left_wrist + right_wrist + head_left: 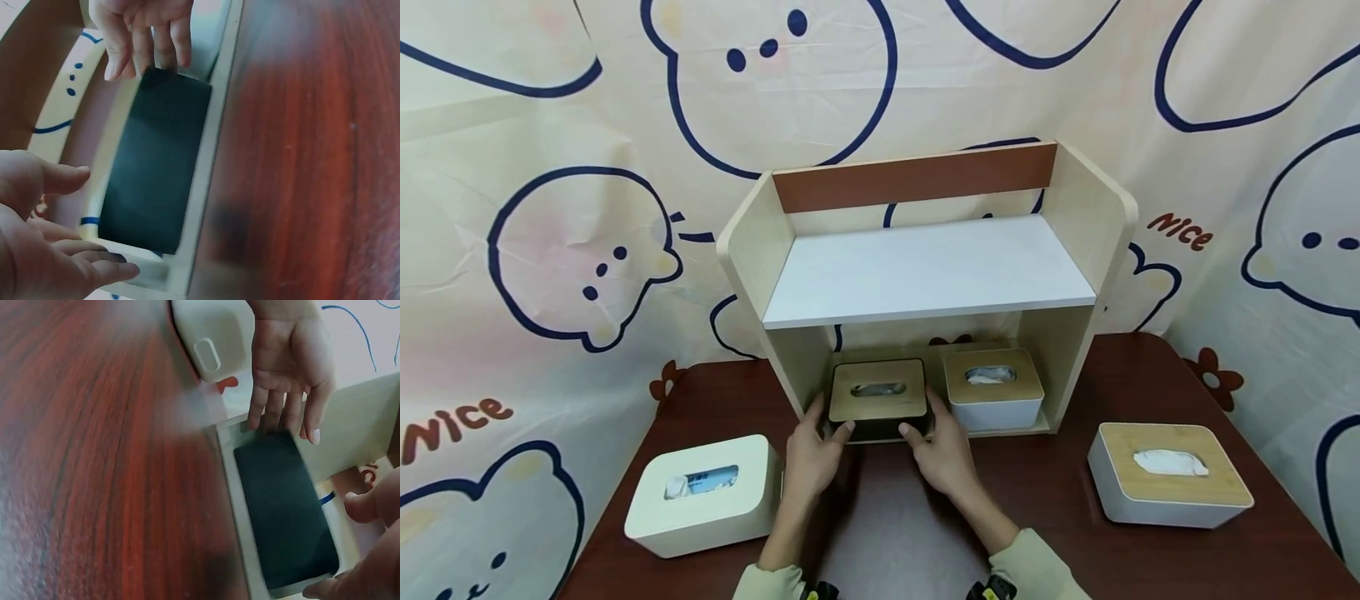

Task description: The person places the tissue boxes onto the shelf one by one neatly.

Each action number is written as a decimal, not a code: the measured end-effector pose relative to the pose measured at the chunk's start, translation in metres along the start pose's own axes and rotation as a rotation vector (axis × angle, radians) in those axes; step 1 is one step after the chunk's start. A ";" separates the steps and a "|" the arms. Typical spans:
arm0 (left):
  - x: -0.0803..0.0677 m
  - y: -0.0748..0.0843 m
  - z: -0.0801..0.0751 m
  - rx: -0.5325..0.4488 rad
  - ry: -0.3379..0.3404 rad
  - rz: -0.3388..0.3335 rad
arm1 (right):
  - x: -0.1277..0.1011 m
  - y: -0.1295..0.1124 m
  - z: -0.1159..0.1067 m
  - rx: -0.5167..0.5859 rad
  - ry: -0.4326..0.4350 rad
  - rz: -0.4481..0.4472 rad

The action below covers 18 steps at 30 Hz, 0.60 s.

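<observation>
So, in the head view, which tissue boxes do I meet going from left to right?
Cream tissue box on the table → black tissue box, touched by left hand and right hand → small white box in the shelf → large white box.

Black wood-lidded tissue box (877,398) under shelf

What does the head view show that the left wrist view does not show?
Only the head view shows the whole wooden shelf with its white upper board, the white tissue box beside the black one in the lower compartment, and two more tissue boxes on the table: an all-white one to the left and a wood-lidded one to the right.

Only the left wrist view shows the plain black side wall of the black tissue box up close.

Both show the left hand and the right hand at the two ends of the black box, and the brown table.
</observation>
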<state>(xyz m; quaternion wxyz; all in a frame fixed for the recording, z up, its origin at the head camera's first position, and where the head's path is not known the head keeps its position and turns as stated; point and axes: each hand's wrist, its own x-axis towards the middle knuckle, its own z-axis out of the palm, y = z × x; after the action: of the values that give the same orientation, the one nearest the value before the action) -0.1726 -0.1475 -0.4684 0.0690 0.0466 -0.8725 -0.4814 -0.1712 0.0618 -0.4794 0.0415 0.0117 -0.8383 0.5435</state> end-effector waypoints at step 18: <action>-0.031 0.025 -0.034 0.061 -0.050 0.066 | -0.038 -0.032 0.001 0.011 -0.031 -0.135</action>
<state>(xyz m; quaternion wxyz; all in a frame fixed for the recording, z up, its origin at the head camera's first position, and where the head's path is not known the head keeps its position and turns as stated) -0.1364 -0.1578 -0.4322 0.0614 0.0079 -0.8894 -0.4529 -0.1316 0.0474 -0.4540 0.0647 0.0767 -0.8331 0.5440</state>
